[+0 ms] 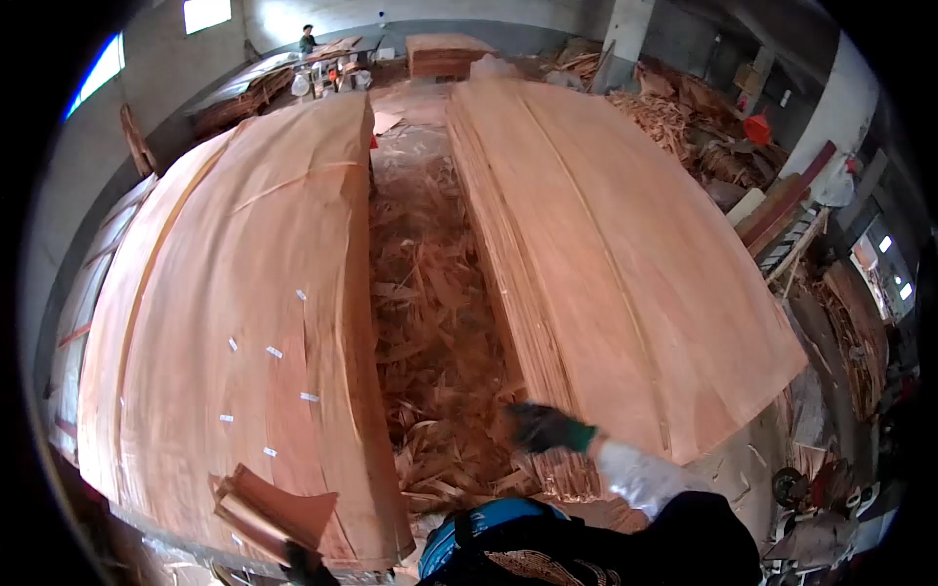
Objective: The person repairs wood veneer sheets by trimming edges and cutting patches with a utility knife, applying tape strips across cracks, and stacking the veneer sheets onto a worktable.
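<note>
My left hand (301,565), in a dark glove, is at the bottom edge of the view, closed on a bundle of thin veneer pieces (269,513) held over the left veneer stack (244,293). Several small white tape strips dot that stack's top sheet. My right hand (540,428), in a dark glove with a green cuff, is stretched out over the gap beside the near left edge of the right veneer stack (606,244). Motion blurs its fingers, and nothing can be made out in them.
Veneer scraps (435,322) cover the floor between the stacks. A person (308,40) is at a far table at the back left. Another stack (447,56) is at the back; scrap piles (674,127) and a pillar (831,117) are on the right.
</note>
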`<state>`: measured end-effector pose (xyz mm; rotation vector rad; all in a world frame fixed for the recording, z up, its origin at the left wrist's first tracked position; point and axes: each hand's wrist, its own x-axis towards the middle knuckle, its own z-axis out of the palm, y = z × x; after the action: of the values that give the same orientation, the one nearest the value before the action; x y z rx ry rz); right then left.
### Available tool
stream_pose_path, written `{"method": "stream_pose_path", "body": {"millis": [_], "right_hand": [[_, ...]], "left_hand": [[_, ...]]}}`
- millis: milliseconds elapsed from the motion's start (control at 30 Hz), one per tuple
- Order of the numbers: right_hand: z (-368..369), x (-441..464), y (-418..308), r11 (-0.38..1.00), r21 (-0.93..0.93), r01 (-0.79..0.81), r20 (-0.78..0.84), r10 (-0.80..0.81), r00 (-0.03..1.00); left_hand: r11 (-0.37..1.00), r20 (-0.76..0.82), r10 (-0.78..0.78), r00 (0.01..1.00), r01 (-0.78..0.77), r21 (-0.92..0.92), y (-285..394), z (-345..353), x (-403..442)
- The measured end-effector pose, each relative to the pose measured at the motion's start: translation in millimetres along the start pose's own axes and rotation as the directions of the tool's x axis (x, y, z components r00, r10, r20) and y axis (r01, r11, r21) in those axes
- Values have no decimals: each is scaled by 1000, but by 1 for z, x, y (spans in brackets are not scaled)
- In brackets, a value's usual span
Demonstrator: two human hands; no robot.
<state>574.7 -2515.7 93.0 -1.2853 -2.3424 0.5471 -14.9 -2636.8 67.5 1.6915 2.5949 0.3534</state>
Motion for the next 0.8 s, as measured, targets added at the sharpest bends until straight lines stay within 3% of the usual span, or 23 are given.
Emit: {"method": "stream_pose_path", "body": {"millis": [33,67,133,167,233,267,300,333,367,433,467,500,533,567,600,633,667,700,733,800], "right_hand": [[-25,-38,21,976,-27,-216,-45,215,976],[-44,-76,46,920,-71,-385,-85,379,922],[-81,-149,90,749,-190,-634,-162,613,773],[-92,-179,104,637,-281,-718,-174,702,690],[-98,-244,123,459,-445,-769,-144,811,567],[-95,-274,134,439,-441,-783,-107,840,531],[-71,-310,175,469,100,-878,-74,883,463],[-49,-345,217,334,608,-720,-40,919,392],[-73,-298,160,413,-183,-892,-149,885,441],[-61,-336,216,557,-55,-829,-184,810,557],[-68,-328,215,487,-438,-755,-61,822,566],[-74,-319,212,372,-755,-539,37,846,532],[-73,-356,262,509,-606,-612,26,781,624],[-72,-393,311,641,-437,-630,15,706,708],[-83,-399,318,659,-234,-715,-34,730,683],[-86,-397,318,647,-12,-762,-65,760,646],[-90,-363,281,465,202,-862,-150,884,442],[-93,-330,253,286,414,-864,-192,955,224],[-93,-306,228,208,538,-817,-207,972,111],[-93,-253,170,190,660,-726,-228,973,48]], "left_hand": [[681,-20,-144,989,85,-727,-6,8,3],[-45,50,-301,952,38,-998,-26,6,-13],[-58,115,-310,944,102,-993,-14,-37,-39],[-37,99,-401,911,92,-995,-19,-43,-56],[10,65,-570,819,85,-996,-27,-52,-88],[-36,55,-613,788,42,-998,6,-72,-101],[-47,53,-629,775,30,-998,-2,-71,-117],[-31,57,-660,749,48,-998,5,-81,-126],[-44,123,-670,732,126,-991,2,-91,-143],[-46,123,-746,654,134,-990,15,-104,-159],[79,51,-758,650,170,-982,-3,-94,-173],[78,49,-784,619,177,-981,-22,-86,-184],[77,47,-808,587,184,-980,-37,-82,-194],[-46,115,-842,527,143,-989,-43,-86,-201],[71,25,-825,564,148,-986,-63,-78,-217],[23,52,-854,518,137,-990,-74,-83,-228],[-27,81,-876,475,120,-992,-83,-87,-238],[-79,114,-892,438,99,-992,-96,-89,-244],[-78,109,-891,440,87,-993,-125,-82,-259],[-117,140,-910,389,81,-990,-165,-73,-287]]}}
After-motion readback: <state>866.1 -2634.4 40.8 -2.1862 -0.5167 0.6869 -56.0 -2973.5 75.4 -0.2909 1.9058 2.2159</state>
